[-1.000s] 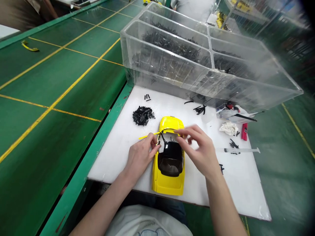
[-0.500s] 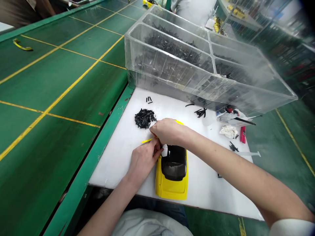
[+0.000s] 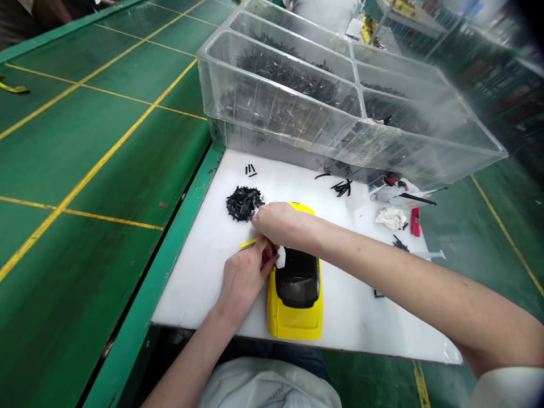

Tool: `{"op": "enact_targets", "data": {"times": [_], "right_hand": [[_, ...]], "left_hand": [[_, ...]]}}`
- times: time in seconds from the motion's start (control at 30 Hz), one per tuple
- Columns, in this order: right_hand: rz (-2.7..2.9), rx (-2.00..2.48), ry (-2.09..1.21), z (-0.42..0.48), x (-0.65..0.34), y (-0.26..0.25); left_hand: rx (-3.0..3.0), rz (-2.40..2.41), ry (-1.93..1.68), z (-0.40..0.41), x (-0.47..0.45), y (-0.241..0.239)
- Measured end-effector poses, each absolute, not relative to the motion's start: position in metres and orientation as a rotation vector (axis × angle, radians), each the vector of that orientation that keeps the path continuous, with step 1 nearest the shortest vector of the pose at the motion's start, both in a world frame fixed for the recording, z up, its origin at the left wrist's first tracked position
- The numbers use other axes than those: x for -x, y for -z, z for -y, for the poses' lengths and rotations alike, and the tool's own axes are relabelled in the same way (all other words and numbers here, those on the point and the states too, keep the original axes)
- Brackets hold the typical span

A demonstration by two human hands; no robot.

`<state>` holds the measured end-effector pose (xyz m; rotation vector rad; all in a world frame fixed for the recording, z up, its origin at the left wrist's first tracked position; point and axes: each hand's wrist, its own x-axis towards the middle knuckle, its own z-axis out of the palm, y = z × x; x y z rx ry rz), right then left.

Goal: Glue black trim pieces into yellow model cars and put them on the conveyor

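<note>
A yellow toy car body (image 3: 297, 324) with a dark cabin lies on the white tabletop in front of me. My left hand (image 3: 249, 269) is at the car's left side, thumb and fingers closed together at its edge. Beside its thumb a small white piece (image 3: 281, 258) shows against the cabin. A thin yellow piece (image 3: 249, 242) sticks out to the left, past the left fingers. My right hand (image 3: 276, 220) reaches across the car's far end, bent over, its fingers closed close to the left fingertips. What those fingertips pinch is hidden.
A pile of short black strips (image 3: 245, 203) lies beyond my hands. Clear compartment bins (image 3: 293, 122) full of black parts stand at the back. Curved black strips (image 3: 342, 187), crumpled white tissue (image 3: 390, 218) and a red object (image 3: 415, 221) lie rightward. A green conveyor (image 3: 97, 141) runs along the left.
The whole view has shifted slightly, so the table contents appear a little further left. Both hands stay at the car's left side, with almost the same pose.
</note>
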<state>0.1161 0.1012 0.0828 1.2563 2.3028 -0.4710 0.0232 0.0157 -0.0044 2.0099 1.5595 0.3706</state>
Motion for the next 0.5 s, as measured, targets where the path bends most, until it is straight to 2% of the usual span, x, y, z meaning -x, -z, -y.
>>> {"op": "enact_targets", "data": {"times": [0.2, 0.27, 0.37, 0.43, 0.5], "right_hand": [[-2.386, -1.276, 0.616, -0.103, -0.141, -0.097], [-2.523, -1.409, 0.692, -0.084, -0.167, -0.106], [-2.701, -2.241, 0.955, -0.02, -0.212, -0.1], [-2.504, -2.85, 0.969, 0.032, -0.235, -0.078], [-2.147, -3.24, 1.039, 0.079, -0.249, -0.046]], "left_hand": [[-2.006, -1.502, -0.505, -0.013, -0.02, 0.005], [-2.023, -1.451, -0.58, -0.011, -0.014, 0.001], [-1.993, -1.509, -0.91, -0.009, 0.001, -0.006], [-1.938, -1.558, -1.048, -0.009, 0.011, -0.009], [-1.892, -1.516, -0.973, -0.006, 0.014, -0.009]]}}
